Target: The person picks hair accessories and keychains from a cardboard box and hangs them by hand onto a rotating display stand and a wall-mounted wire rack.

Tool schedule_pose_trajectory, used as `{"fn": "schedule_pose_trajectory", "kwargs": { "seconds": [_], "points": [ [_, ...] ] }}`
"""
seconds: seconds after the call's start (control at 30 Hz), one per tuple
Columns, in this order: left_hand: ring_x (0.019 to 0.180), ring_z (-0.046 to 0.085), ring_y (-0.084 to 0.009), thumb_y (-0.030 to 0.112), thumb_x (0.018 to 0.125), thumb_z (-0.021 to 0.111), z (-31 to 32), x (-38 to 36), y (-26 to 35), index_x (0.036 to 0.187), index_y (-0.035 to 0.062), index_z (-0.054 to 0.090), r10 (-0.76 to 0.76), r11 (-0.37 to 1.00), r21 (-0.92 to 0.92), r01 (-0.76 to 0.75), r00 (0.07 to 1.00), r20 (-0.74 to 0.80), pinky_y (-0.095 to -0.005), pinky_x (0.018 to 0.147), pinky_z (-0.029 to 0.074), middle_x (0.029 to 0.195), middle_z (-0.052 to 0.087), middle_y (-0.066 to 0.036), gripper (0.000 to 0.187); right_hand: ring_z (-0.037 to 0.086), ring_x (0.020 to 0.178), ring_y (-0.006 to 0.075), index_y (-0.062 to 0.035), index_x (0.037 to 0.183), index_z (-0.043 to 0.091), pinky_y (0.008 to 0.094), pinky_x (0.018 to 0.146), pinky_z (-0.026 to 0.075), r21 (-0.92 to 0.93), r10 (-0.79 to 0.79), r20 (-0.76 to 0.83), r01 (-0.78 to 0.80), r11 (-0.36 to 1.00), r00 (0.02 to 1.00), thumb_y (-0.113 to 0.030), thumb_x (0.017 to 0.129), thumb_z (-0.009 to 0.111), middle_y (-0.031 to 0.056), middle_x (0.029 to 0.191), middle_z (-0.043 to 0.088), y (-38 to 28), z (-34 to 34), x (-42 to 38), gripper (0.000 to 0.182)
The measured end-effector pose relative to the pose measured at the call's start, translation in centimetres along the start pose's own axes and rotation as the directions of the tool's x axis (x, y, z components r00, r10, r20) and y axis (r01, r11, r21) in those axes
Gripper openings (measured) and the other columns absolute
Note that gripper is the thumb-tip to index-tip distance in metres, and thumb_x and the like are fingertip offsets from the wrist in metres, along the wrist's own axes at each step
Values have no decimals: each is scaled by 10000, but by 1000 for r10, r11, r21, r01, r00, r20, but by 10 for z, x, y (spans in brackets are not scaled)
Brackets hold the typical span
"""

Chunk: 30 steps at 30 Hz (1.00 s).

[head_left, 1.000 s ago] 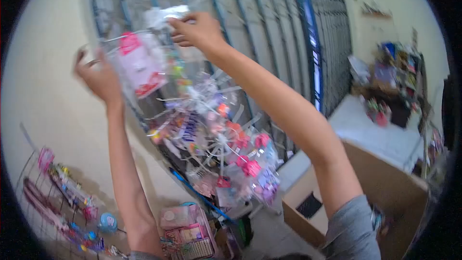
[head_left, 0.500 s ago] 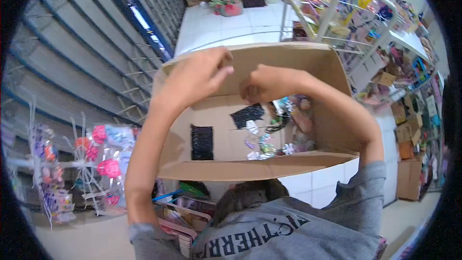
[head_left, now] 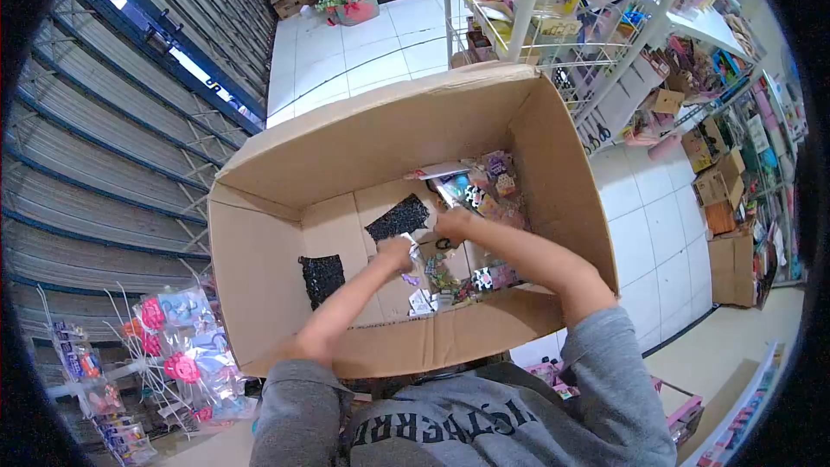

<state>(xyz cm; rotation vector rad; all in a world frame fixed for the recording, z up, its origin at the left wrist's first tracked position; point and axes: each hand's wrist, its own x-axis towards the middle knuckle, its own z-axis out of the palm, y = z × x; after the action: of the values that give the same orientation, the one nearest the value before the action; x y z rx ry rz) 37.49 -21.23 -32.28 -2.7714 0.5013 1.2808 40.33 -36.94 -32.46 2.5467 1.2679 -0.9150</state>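
A large cardboard box stands open in front of me, with both my arms reaching into it. My left hand is closed near a small white piece at the middle of the box floor, beside a black taped patch. Its grip is too small to make out. Just right of it, my right hand has its fingers curled down by the small packaged items on the box's right side; its fingertips are hidden. Another black patch lies on the left of the floor.
A white wire rack full of goods stands beyond the box at the right. Hanging packets with pink flowers are at the lower left, beside a metal shutter. A basket sits on the far floor.
Both hands have moved down from above the box's far side into its interior. The view has shifted, and the box now shows larger and tilted, with more of its contents visible.
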Motion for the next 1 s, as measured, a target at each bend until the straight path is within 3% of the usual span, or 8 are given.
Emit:
{"fn": "schedule_pose_trajectory", "kwargs": {
  "seconds": [0.23, 0.43, 0.57, 0.63, 0.73, 0.8, 0.9, 1.0],
  "points": [
    [807, 536, -320, 140, 613, 550, 36, -1, 0, 844, -2, 548, -95, 951, -306, 49, 986, -137, -388, 670, 446, 862, 546, -187, 271, 569, 726, 239, -77, 760, 580, 342, 596, 459, -112, -76, -108, 64, 992, 991, -192, 620, 572, 92, 768, 573, -15, 12, 4, 181],
    [777, 536, -339, 63, 634, 511, 73, 21, -19, 841, -38, 507, -114, 902, -431, -10, 959, -260, -402, 647, 440, 798, 539, -226, 230, 564, 734, 268, -52, 752, 578, 364, 606, 456, 165, 70, -134, -48, 985, 989, -140, 649, 515, 120, 795, 569, -9, 4, -1, 150],
    [740, 531, -366, 59, 613, 518, 69, 15, -19, 878, -63, 411, -23, 856, -479, -193, 912, -409, -399, 622, 432, 739, 522, -260, 311, 562, 755, 244, -33, 791, 592, 328, 613, 456, 217, 77, 222, -126, 968, 972, -123, 569, 539, 141, 831, 571, 5, -70, -26, 245],
    [726, 530, -371, 70, 611, 521, 67, 15, -26, 884, -72, 382, 43, 848, -461, -261, 901, -431, -397, 612, 429, 719, 516, -271, 337, 570, 610, 228, 38, 670, 575, 330, 512, 443, 299, 81, 227, -148, 943, 971, -87, 540, 524, 146, 693, 574, 15, -83, -32, 188],
    [678, 539, -297, 100, 598, 556, 70, 23, -40, 804, -47, 370, 78, 776, -551, -306, 914, -397, -327, 576, 426, 680, 500, -206, 313, 569, 605, 223, 34, 718, 579, 327, 495, 442, 364, 153, 287, -256, 896, 946, -112, 527, 554, 135, 681, 575, 17, -128, -58, 242],
    [667, 526, -269, 150, 590, 584, 67, 21, -46, 814, -24, 403, 84, 520, -771, -369, 920, -384, -313, 582, 415, 698, 502, -163, 336, 568, 594, 213, 4, 753, 586, 323, 504, 451, 281, 173, 236, -238, 930, 956, -129, 523, 573, 129, 681, 576, 12, -160, -83, 266],
    [753, 523, -337, 157, 592, 556, 57, 13, -52, 789, -59, 460, 103, 754, -548, -362, 889, -446, -342, 612, 432, 786, 520, -225, 308, 566, 587, 212, -14, 777, 582, 306, 539, 450, 266, 120, 148, -156, 951, 982, -126, 524, 577, 130, 684, 578, 3, -189, -111, 277],
    [815, 499, -332, 203, 617, 551, 63, 20, -46, 762, -43, 487, 139, 979, -125, -159, 978, -158, -379, 681, 417, 875, 496, -224, 292, 565, 602, 211, -23, 812, 568, 286, 562, 441, 313, 12, -71, 11, 950, 997, -108, 538, 573, 127, 700, 581, -10, -223, -156, 288]
  ]
}}
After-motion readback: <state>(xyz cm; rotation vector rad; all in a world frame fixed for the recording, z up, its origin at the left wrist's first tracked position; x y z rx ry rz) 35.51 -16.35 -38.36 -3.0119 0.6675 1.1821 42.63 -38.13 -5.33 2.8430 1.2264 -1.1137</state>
